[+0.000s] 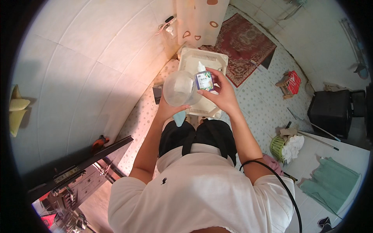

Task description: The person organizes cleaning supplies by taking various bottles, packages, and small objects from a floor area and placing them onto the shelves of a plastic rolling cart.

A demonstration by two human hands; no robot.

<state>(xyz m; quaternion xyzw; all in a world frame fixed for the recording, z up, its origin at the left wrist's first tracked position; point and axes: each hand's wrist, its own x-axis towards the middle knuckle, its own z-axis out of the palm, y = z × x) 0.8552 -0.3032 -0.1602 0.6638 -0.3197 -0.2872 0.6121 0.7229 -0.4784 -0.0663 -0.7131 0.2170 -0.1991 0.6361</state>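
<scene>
My left hand [170,109] grips a translucent round plastic container [178,87] from its lower left side. My right hand [223,93] holds a small dropper-type bottle [205,80] upright, thumb and fingers around its sides. Its white pointed nozzle faces away from me, and purple shows around a printed label. The bottle is close beside the container's right side; whether they touch I cannot tell. Under both hands lies a cream plastic crate [199,111] with slotted ends. A pale blue piece [179,118], perhaps cloth, shows just below my left hand.
A red patterned rug [242,43] lies beyond the crate, near a patterned curtain [201,23]. Tiled wall [96,49] rises at left. To the right are a small wooden stool [285,87], a black bin [329,112], a green basket [276,148] and thin poles [314,138].
</scene>
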